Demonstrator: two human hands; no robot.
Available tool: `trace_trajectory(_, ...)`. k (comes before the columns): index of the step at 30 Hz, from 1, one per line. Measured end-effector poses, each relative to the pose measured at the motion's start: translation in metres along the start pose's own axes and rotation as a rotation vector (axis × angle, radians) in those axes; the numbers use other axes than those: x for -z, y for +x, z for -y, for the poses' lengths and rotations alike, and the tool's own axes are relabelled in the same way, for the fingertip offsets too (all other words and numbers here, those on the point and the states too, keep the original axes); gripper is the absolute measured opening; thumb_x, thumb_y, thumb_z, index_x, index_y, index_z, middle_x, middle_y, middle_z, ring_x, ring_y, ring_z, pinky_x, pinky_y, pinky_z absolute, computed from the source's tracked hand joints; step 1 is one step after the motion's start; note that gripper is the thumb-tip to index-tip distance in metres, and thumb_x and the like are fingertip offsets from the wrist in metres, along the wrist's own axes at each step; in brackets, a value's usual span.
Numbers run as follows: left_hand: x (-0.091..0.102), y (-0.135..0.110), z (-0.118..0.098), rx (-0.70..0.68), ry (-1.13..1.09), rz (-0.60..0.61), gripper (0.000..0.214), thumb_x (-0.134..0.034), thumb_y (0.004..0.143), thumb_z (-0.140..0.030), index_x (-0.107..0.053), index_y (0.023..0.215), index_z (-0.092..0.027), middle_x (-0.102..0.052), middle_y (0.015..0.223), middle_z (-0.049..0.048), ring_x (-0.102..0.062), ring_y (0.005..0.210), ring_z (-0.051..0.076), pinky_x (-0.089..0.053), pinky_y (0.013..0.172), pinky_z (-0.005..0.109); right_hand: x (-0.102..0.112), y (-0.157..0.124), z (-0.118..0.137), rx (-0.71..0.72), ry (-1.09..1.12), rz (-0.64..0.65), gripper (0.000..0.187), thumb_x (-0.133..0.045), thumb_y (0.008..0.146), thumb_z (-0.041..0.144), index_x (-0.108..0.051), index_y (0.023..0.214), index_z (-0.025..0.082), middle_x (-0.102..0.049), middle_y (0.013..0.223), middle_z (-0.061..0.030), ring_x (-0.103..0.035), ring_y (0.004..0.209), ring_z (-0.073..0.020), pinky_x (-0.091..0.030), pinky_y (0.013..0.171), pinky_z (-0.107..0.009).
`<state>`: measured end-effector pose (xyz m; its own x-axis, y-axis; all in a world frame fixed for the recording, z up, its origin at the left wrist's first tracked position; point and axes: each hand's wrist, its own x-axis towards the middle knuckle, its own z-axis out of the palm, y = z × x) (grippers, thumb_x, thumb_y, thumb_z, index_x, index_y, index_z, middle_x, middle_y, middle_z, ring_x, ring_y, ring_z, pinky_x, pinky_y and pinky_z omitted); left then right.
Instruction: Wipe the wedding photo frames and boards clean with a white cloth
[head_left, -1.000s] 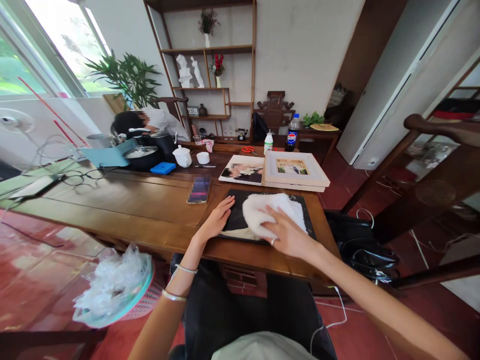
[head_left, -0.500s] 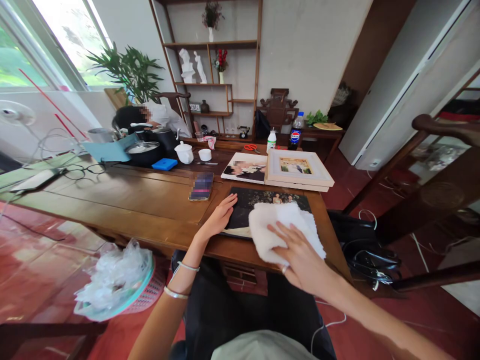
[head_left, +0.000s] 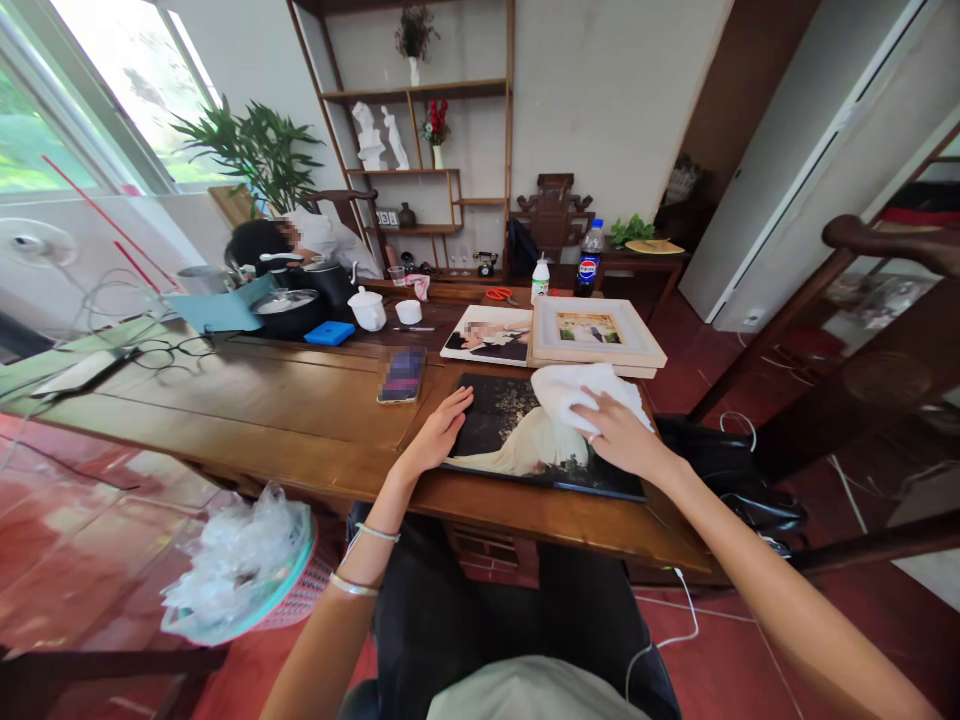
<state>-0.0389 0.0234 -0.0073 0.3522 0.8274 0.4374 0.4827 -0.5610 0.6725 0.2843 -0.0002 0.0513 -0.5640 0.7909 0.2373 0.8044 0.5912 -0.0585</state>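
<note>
A large dark photo print (head_left: 517, 440) lies flat on the wooden table (head_left: 300, 410) in front of me. My left hand (head_left: 439, 432) rests open and flat on its left edge. My right hand (head_left: 619, 432) presses a white cloth (head_left: 577, 390) onto the print's far right corner, fingers curled over the cloth.
Behind the print lie a white picture frame (head_left: 596, 335) and another photo (head_left: 487, 335). A phone (head_left: 403, 375) lies left of the print. Farther left are a pot (head_left: 285, 310), teapot (head_left: 367, 308) and a seated person (head_left: 262, 240). A basket with plastic (head_left: 240, 570) stands on the floor left.
My right hand has moved the cloth from the print's near right edge up to its far right corner, uncovering the lower part of the picture. The left hand has stayed put.
</note>
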Motion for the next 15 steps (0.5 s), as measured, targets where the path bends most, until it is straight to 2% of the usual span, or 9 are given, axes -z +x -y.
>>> trace_trajectory(3,-0.001,0.000,0.000,0.004,-0.015,-0.005,0.040,-0.037,0.090,-0.029,-0.052,0.126,-0.020,-0.043,0.141,0.0068,-0.032,0.134,0.020,-0.022,0.113,0.043,0.012,-0.033,0.039,0.000,0.045,0.074,0.053,-0.043,0.071,0.004,-0.056,0.121,0.016,-0.045,0.137,-0.0144,-0.031,0.132,-0.0299,-0.032,0.103,-0.050)
trace_trajectory(6,-0.002,0.000,0.000,0.009,-0.013,-0.005,0.040,-0.037,0.090,-0.029,-0.052,0.127,-0.020,-0.043,0.141,0.0066,-0.032,0.134,0.019,-0.022,0.113,0.043,0.022,-0.064,0.079,0.056,0.098,0.126,0.058,-0.046,0.063,0.001,-0.060,0.116,0.020,-0.036,0.144,-0.0089,-0.026,0.134,-0.0289,-0.027,0.107,-0.049)
trace_trajectory(8,-0.002,0.000,-0.001,0.010,-0.007,-0.003,0.040,-0.037,0.090,-0.029,-0.052,0.126,-0.020,-0.043,0.141,0.0065,-0.032,0.134,0.019,-0.022,0.113,0.042,0.025,-0.073,0.093,0.092,0.130,0.131,0.058,-0.048,0.062,0.003,-0.061,0.115,0.022,-0.034,0.145,-0.0057,-0.024,0.135,-0.0280,-0.024,0.109,-0.049)
trace_trajectory(11,-0.001,0.000,-0.001,0.004,-0.011,0.000,0.040,-0.037,0.090,-0.029,-0.052,0.126,-0.018,-0.043,0.141,0.0075,-0.032,0.134,0.019,-0.021,0.114,0.041,0.022,-0.062,0.083,0.109,0.148,0.101,0.056,-0.049,0.063,0.003,-0.060,0.115,0.024,-0.038,0.143,-0.0050,-0.028,0.133,-0.0263,-0.024,0.109,-0.048)
trace_trajectory(15,0.000,0.000,0.001,-0.006,-0.019,0.012,0.041,-0.037,0.090,-0.029,-0.052,0.126,-0.017,-0.042,0.141,0.0088,-0.032,0.134,0.019,-0.021,0.113,0.040,0.008,-0.018,0.030,0.052,0.075,0.025,0.042,-0.048,0.076,0.011,-0.060,0.115,0.020,-0.052,0.131,-0.0108,-0.031,0.132,-0.0280,-0.023,0.107,-0.054)
